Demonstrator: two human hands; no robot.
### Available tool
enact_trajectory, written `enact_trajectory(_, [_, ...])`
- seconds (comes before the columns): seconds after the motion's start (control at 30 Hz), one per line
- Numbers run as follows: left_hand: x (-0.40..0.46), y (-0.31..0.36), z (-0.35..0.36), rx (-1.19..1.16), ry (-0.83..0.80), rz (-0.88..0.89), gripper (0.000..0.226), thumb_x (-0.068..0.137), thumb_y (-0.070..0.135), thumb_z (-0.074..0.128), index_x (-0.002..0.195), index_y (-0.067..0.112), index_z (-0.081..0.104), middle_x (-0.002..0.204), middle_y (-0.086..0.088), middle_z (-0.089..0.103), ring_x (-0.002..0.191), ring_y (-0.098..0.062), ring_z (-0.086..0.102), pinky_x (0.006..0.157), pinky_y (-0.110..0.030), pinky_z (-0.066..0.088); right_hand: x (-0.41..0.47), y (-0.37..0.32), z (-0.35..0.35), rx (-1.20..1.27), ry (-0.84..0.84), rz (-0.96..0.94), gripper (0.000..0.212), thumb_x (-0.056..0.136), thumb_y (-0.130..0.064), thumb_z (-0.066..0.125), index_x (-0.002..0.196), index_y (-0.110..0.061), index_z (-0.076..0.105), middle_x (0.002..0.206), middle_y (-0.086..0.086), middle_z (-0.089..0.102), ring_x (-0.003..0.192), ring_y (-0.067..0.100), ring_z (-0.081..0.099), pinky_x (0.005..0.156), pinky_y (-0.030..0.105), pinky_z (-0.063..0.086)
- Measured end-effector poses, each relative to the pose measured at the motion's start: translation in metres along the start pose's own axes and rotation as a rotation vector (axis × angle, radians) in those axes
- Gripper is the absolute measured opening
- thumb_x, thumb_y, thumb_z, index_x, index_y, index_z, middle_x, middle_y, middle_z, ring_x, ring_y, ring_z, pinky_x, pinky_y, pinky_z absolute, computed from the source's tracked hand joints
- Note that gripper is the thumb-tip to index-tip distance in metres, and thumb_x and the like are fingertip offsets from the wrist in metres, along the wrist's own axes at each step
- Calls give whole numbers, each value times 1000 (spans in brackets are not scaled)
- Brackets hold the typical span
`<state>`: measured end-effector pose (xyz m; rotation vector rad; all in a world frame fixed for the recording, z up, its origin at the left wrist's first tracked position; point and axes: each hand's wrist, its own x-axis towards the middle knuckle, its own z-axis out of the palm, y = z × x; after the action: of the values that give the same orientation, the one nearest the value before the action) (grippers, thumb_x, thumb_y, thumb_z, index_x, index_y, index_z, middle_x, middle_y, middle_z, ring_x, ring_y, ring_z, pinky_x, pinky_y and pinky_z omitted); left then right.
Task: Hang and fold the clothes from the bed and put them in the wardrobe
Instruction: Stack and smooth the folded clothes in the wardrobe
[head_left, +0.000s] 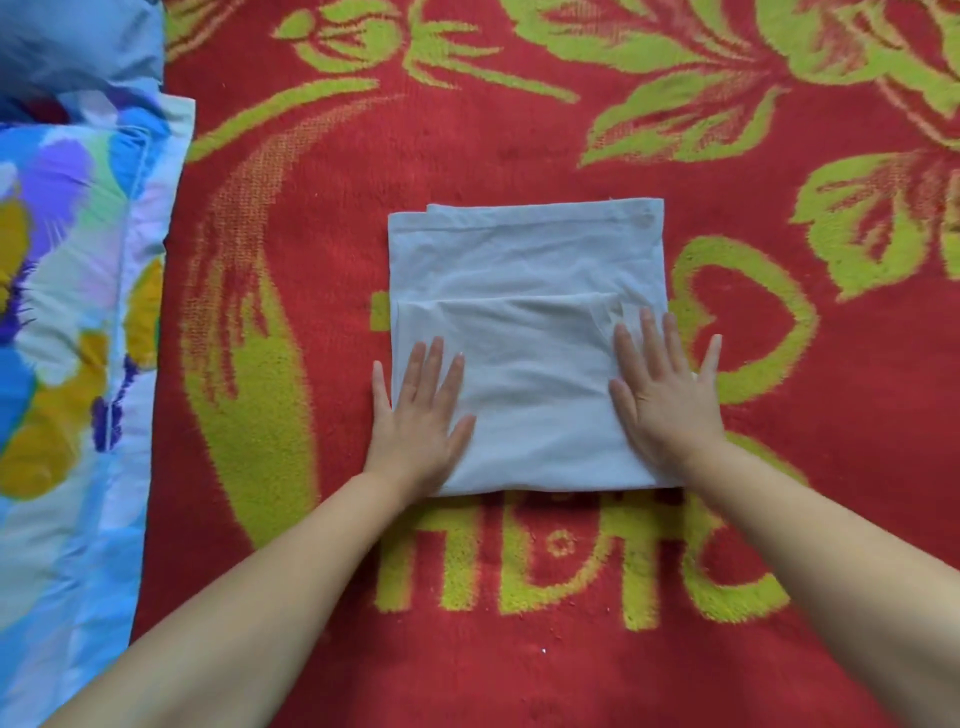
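Observation:
A pale grey garment (524, 270) lies folded into a rectangle on the red bed cover (493, 145) in the middle of the view. Its near half is folded over, with the fold edge running across the middle. My left hand (418, 415) lies flat on the near left corner, fingers straight and spread, the thumb reaching toward the centre. My right hand (665, 395) presses flat on the near right part, fingers spread, its outer fingers over the garment's right edge onto the cover. Neither hand grips the cloth.
The bed cover is red with yellow-green flowers and lettering. A pillow (72, 312) in a blue, purple and yellow flowered case lies along the left side. A plain blue pillow (78, 41) sits at the far left corner.

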<state>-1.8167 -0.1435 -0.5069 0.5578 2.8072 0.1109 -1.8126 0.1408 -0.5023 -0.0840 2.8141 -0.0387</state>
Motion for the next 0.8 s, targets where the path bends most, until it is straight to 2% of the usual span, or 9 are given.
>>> enact_trajectory(0.13, [-39, 4, 0, 134, -61, 376, 85, 79, 58, 47, 144, 7, 31, 150, -19, 30, 137, -34, 35, 110, -61, 20, -49, -12, 1, -133, 24, -451, 78, 80, -53, 48, 146, -15, 33, 152, 19, 33, 142, 35, 25, 100, 75, 24])
enact_trajectory(0.27, [-54, 16, 0, 117, -193, 210, 92, 53, 33, 80, 136, 5, 51, 140, -27, 44, 130, -38, 45, 98, -63, 36, -71, -18, 2, -137, -138, -415, 89, 57, -24, 80, 140, -19, 49, 147, 15, 42, 131, 45, 40, 95, 71, 35])
enact_trajectory(0.33, [-47, 22, -4, 80, -143, 155, 79, 66, 10, 62, 142, 7, 42, 144, -30, 37, 134, -40, 39, 103, -60, 34, -62, -24, -2, -70, -136, -282, 87, 68, -5, 71, 146, -21, 38, 153, 13, 32, 138, 48, 27, 105, 66, 25])
enact_trajectory(0.4, [-41, 20, -8, 126, -181, 110, 78, 78, -1, 31, 151, 12, 4, 155, -28, 5, 145, -40, 9, 116, -51, 11, -55, -29, -4, -14, -192, -225, 82, 84, 4, 49, 152, -26, 17, 161, 7, 8, 145, 45, 2, 115, 58, 6])
enact_trajectory(0.53, [-44, 18, -29, 126, -429, 181, 84, 83, -12, 34, 151, 9, -11, 156, -22, -17, 145, -34, -14, 117, -36, -8, -61, -36, -32, -62, -414, -249, 78, 88, 4, 34, 153, -30, 7, 162, -1, -2, 147, 36, 3, 116, 49, 13])
enact_trajectory(0.63, [-67, 18, -63, -67, -715, 247, 80, 84, -11, 37, 152, 9, 1, 159, -17, -7, 148, -26, -1, 117, -27, 1, -86, -34, -64, 94, -630, -348, 79, 86, 5, 32, 152, -35, 15, 160, -6, 13, 145, 28, 20, 114, 34, 24])
enact_trajectory(0.7, [-77, 14, -87, -266, -944, 239, 68, 86, -4, 37, 150, 15, 26, 157, -11, 23, 142, -19, 27, 114, -26, 20, -99, -33, -92, 230, -836, -377, 75, 86, 2, 33, 148, -39, 29, 146, -12, 40, 128, 12, 43, 100, 10, 32])
enact_trajectory(0.77, [-67, 4, -115, -370, -1135, 273, 38, 84, -2, 40, 112, 18, 57, 112, -9, 61, 99, -16, 54, 89, -34, 43, -90, -31, -118, 261, -972, -363, 66, 85, 1, 34, 137, -38, 48, 126, -15, 57, 106, 6, 53, 81, 5, 40])
enact_trajectory(0.8, [-55, -1, -128, -387, -1174, 281, 26, 83, -3, 41, 92, 17, 55, 89, -6, 58, 81, -15, 50, 75, -33, 42, -78, -29, -130, 232, -986, -348, 58, 85, 0, 35, 128, -32, 56, 120, -11, 63, 104, 10, 56, 83, 14, 44])
